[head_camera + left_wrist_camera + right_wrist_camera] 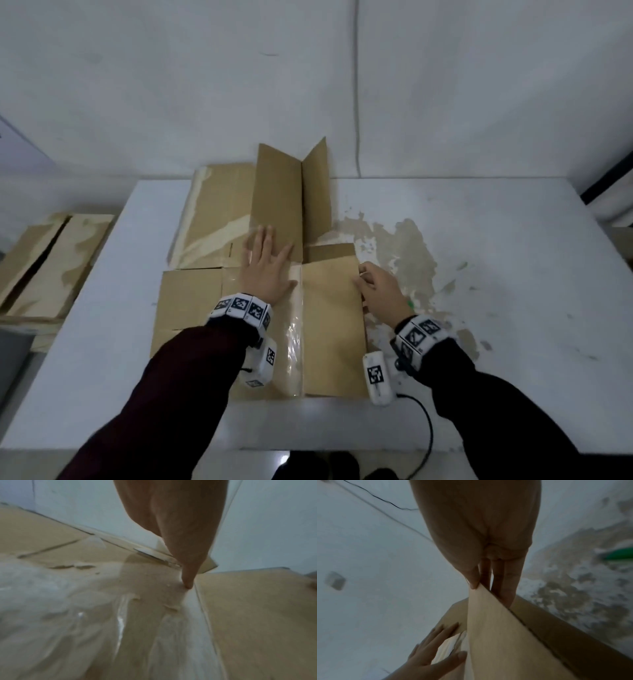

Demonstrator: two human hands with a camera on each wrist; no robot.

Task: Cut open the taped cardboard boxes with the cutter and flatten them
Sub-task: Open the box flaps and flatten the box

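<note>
A cut-open cardboard box (260,308) lies mostly flattened on the white table (479,359), with clear packing tape (291,342) running along its middle seam. At the box's far end one panel and flap (291,192) stand up in a V.

The left hand (265,267) lies palm-down on the box just left of the tape seam, fingers straight and spread, pressing the cardboard flat and gripping nothing. In the left wrist view a fingertip (187,584) touches the taped surface right beside the seam.

The right hand (378,291) is at the right edge of the box's right panel (334,325). In the right wrist view the thumb and fingers (505,588) pinch that panel's edge, thumb on top and fingers beneath, and the edge is raised slightly off the layer under it. The left hand (433,653) shows beyond the panel in that view.

Right of the box, the table's white coating is worn away in a brownish patch (404,246). A green object (619,555), too blurred to identify, lies on that patch near the right hand. Left of the table, beyond the box, a stack of flattened cardboard (48,263) rests on a lower surface.
</note>
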